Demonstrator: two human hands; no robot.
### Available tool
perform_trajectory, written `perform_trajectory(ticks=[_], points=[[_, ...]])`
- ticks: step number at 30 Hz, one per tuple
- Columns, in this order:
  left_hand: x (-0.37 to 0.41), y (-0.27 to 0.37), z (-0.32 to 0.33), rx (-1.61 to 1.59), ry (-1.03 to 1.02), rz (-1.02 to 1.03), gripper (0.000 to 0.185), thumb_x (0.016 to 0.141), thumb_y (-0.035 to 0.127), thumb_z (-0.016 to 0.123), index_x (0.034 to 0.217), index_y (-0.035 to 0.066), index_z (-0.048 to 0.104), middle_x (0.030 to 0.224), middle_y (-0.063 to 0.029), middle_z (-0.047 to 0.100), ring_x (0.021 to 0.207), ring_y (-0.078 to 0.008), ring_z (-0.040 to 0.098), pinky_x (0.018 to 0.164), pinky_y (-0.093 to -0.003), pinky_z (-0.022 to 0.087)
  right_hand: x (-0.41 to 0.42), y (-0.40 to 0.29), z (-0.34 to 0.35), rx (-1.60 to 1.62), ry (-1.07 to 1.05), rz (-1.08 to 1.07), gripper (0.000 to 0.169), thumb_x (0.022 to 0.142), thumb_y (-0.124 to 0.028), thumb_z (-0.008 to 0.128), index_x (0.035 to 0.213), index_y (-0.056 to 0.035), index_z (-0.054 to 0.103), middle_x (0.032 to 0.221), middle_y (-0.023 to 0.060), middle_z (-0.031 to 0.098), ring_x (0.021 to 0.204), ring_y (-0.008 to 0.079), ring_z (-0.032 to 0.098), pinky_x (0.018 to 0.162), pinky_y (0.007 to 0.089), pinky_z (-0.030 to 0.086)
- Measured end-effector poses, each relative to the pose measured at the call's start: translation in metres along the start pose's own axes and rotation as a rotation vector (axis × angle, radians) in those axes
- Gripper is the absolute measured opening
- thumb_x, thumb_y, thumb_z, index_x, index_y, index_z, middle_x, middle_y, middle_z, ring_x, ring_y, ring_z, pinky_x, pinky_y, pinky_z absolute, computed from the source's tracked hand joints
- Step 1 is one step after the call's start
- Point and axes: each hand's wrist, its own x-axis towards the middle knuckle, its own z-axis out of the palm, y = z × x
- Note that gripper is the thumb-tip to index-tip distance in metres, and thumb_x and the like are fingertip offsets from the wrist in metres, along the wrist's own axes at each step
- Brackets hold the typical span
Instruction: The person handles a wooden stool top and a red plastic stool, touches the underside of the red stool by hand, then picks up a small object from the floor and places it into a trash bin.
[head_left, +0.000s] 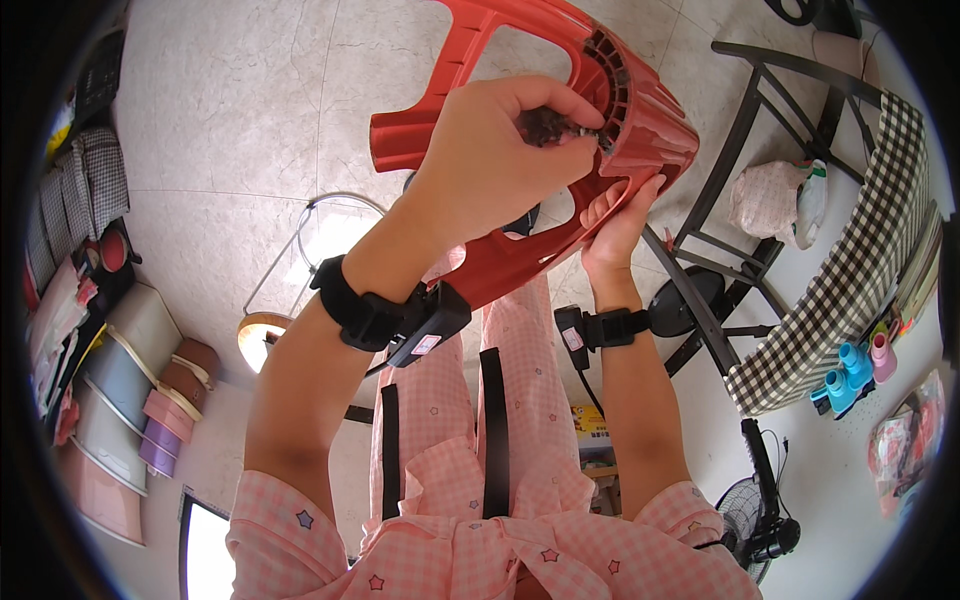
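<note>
A red plastic frame (664, 124), with large cutouts and a curved row of slots, is held up tilted before me. Dark grime or fluff clings along the slots. My left hand (517, 142) is at the slotted edge, its thumb and forefinger pinching a clump of dark, fuzzy lint (544, 126); more of the clump shows inside the curled fingers. Lower down, my right hand (619, 221) grips the frame's lower right edge, with fingers through a cutout and the thumb outside. Each wrist wears a black strap with a small box-like device.
To the right stand a dark metal folding frame (739, 150), a checkered cloth-covered surface (840, 262) and a fan (742, 510). Stacked storage bins (124, 375) line the left side. A round-topped stool or table (262, 330) with thin metal legs is nearer, on the tiled floor (225, 112).
</note>
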Motion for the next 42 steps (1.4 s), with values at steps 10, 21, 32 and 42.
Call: perform_trajectory(ticks=[10, 21, 32, 42], points=[[0.003, 0.000, 0.004, 0.107, 0.033, 0.049, 0.011, 0.074, 0.000, 0.064, 0.084, 0.000, 0.060, 0.074, -0.0011, 0.061, 0.066, -0.0054, 0.056, 0.059, -0.0187, 0.045, -0.004, 0.000, -0.001, 0.011, -0.002, 0.012, 0.060, 0.080, -0.074, 0.036, 0.058, -0.0190, 0.028, 0.046, -0.0073, 0.021, 0.039, 0.0071, 0.019, 0.039, 0.0223, 0.016], [0.001, -0.009, 0.001, -0.035, 0.027, 0.092, 0.015, 0.075, -0.004, 0.062, 0.089, 0.000, 0.060, 0.080, -0.0021, 0.061, 0.075, -0.0073, 0.058, 0.067, -0.0200, 0.046, -0.006, 0.001, 0.001, 0.008, -0.012, 0.020, 0.059, 0.082, -0.073, 0.036, 0.058, -0.0193, 0.026, 0.047, -0.0078, 0.018, 0.040, 0.0069, 0.017, 0.040, 0.0227, 0.015], [0.001, 0.000, 0.000, 0.253, 0.086, 0.215, 0.007, 0.074, -0.001, 0.063, 0.081, 0.000, 0.063, 0.071, 0.0005, 0.060, 0.066, -0.0032, 0.054, 0.059, -0.0181, 0.044, -0.006, -0.001, 0.006, 0.010, 0.006, 0.022, 0.060, 0.081, -0.074, 0.036, 0.058, -0.0190, 0.028, 0.047, -0.0078, 0.018, 0.040, 0.0066, 0.017, 0.040, 0.0225, 0.015], [0.005, -0.007, -0.014, -0.291, -0.078, -0.109, 0.013, 0.077, 0.001, 0.064, 0.089, -0.001, 0.058, 0.083, -0.0067, 0.062, 0.075, -0.0113, 0.062, 0.070, -0.0216, 0.051, -0.003, 0.000, 0.004, -0.007, -0.006, 0.038, 0.062, 0.080, -0.075, 0.035, 0.056, -0.0187, 0.026, 0.047, -0.0073, 0.019, 0.040, 0.0075, 0.018, 0.040, 0.0222, 0.016]])
